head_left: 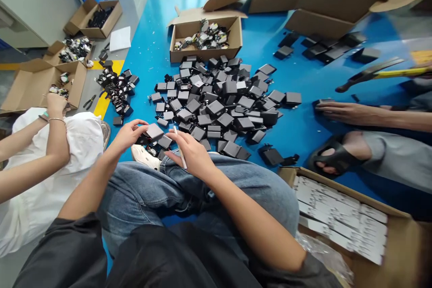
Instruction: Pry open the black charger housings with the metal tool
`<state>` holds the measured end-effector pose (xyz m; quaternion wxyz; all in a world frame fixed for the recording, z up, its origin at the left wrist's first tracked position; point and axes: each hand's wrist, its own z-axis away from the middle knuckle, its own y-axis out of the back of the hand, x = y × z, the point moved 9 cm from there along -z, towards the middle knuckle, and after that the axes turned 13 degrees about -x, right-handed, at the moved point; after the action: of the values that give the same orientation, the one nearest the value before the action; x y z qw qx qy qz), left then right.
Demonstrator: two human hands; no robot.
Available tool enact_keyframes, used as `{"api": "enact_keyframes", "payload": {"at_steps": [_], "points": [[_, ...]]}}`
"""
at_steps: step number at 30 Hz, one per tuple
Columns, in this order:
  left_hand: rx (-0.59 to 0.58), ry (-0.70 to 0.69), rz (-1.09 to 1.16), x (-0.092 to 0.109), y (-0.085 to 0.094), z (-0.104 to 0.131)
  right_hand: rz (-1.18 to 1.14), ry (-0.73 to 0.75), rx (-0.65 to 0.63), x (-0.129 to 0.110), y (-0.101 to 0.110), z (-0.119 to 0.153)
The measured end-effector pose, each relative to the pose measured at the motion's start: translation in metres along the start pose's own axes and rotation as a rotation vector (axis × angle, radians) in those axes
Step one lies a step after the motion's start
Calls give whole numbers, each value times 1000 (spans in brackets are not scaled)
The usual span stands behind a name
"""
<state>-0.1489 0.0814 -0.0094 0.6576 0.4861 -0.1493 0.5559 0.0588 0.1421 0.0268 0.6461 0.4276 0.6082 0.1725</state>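
My left hand is closed on the edge of a small black plastic box, its flat top facing up. In my right hand is a slim white pen-like stick, lying across the fingers; its exact kind does not show. Just past both hands spreads a large pile of similar black boxes on the blue floor. Under the held box, another black box and some small wired parts lie close to a white shoe.
An open carton of loose parts stands behind the pile. At left, a co-worker's hand reaches into a carton. At right, another person's hand and a hammer are over the floor. A carton of white pieces sits by my right knee.
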Motion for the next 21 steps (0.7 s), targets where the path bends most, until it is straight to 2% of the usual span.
{"api": "enact_keyframes", "payload": {"at_steps": [3,6,8,11,13,16,18,21], "points": [[-61,-100,155,32,-43,16,-17,41,72,-2,5,1],[-111,-155,260,45,-61,28,-106,55,162,4,19,4],[-151,-213,325,49,-59,36,-161,59,195,9,26,5],[-149,-352,304,57,-42,48,-221,65,207,13,32,3],[-80,-446,264,62,-28,54,-261,94,182,11,33,1],[93,-561,333,65,-14,57,-328,143,102,4,28,-3],[171,-596,367,63,-14,56,-377,178,60,-1,24,-4],[180,-600,297,65,-25,54,-441,201,58,-3,19,-4]]}}
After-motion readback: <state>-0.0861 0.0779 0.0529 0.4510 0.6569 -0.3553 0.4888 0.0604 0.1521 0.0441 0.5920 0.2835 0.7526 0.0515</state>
